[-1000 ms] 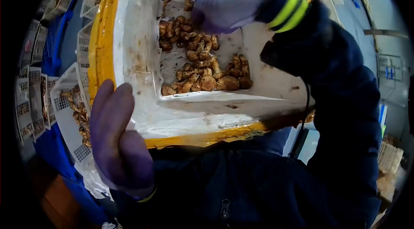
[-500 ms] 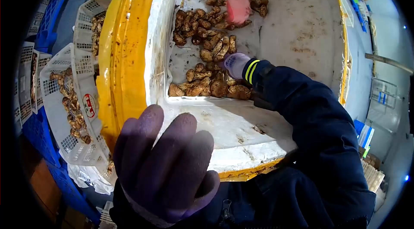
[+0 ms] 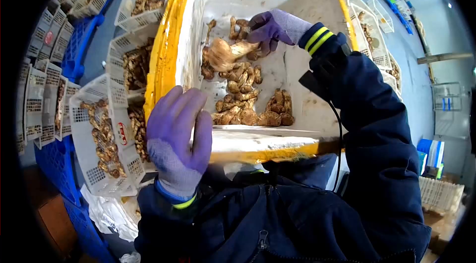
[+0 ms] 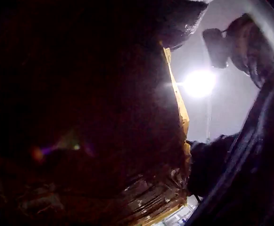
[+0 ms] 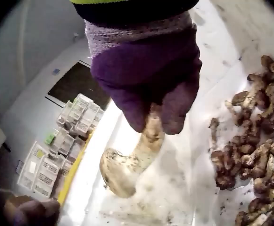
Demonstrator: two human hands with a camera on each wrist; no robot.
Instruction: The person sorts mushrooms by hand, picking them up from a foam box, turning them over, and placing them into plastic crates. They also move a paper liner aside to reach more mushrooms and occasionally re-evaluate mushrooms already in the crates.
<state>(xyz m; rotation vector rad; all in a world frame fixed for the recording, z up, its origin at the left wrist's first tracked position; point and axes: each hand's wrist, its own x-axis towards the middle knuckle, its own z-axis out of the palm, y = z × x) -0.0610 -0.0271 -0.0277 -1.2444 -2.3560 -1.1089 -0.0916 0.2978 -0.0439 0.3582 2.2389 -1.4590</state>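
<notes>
Red label (image 3: 122,134) seemingly illegible; mushroom (image 5: 136,162) pinched.

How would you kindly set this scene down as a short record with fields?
Right hand: pinches one mushroom by its stem end, above the box floor
Left hand: fingers extended, by the box's near left corner; contact unclear
Container: white foam box, yellow tape along its rim
Contents: many brown mushrooms, clustered towards the left side in the head view
Surroundings: white baskets with mushrooms, on both sides of the box
</notes>
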